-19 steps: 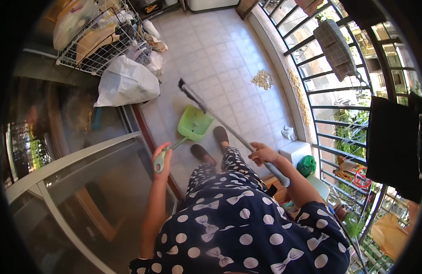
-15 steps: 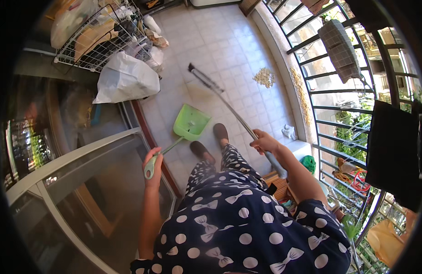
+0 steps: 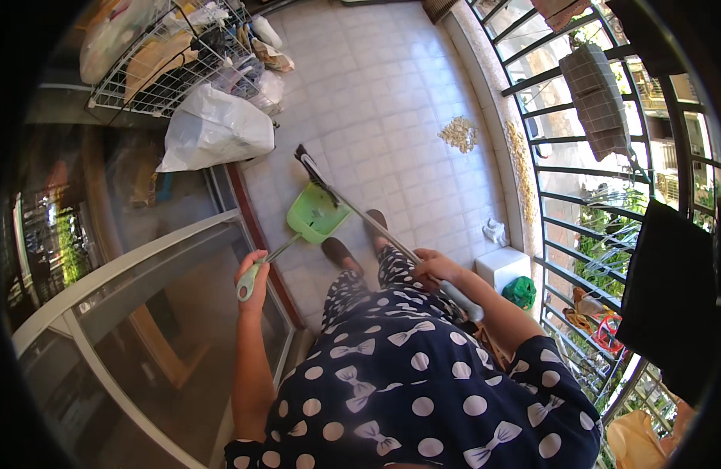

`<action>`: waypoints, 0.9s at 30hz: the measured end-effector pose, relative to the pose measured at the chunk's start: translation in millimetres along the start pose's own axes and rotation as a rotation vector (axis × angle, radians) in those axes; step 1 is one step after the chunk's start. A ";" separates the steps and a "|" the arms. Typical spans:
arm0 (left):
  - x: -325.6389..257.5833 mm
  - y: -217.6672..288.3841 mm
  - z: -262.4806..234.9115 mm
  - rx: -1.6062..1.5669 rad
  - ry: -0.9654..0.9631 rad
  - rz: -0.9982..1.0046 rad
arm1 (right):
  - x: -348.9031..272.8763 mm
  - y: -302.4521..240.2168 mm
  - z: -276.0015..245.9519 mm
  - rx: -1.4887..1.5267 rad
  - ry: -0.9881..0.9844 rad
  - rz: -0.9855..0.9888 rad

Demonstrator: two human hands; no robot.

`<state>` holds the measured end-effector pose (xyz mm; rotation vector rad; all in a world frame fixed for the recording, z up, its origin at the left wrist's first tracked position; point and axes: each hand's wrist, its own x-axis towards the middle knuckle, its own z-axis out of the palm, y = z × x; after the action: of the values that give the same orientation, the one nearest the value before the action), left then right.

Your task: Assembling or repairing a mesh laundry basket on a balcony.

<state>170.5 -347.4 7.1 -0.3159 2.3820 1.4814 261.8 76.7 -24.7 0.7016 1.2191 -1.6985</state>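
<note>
My left hand [image 3: 253, 280] is closed round the pale green handle of a dustpan. The bright green dustpan [image 3: 307, 220] rests on the tiled floor in front of my feet, with a few dark bits in its pan. My right hand [image 3: 436, 270] grips the long metal handle of a broom [image 3: 384, 232]. The grip end of that handle points back past my right forearm. Its dark-bristled head [image 3: 312, 170] is at the far edge of the dustpan; whether it touches the pan I cannot tell.
A pile of pale scraps [image 3: 459, 135] lies on the floor ahead to the right, near a low ledge with barred railing [image 3: 556, 137]. A stuffed white bag [image 3: 217, 129] sits by a wire rack [image 3: 146, 70] at left. A glass door [image 3: 181, 313] stands beside my left arm.
The broom head has swung left and nearer, from the open floor to the dustpan's far edge. My right hand has moved left and down. The dustpan has shifted slightly left.
</note>
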 end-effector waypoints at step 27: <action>-29.4 -29.4 -56.6 0.011 0.049 -0.038 | -38.2 -34.4 8.5 0.033 0.022 0.119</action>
<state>199.5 -410.6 17.3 -0.3969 2.4076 1.4588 247.8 85.4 24.7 0.7988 1.1442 -1.6198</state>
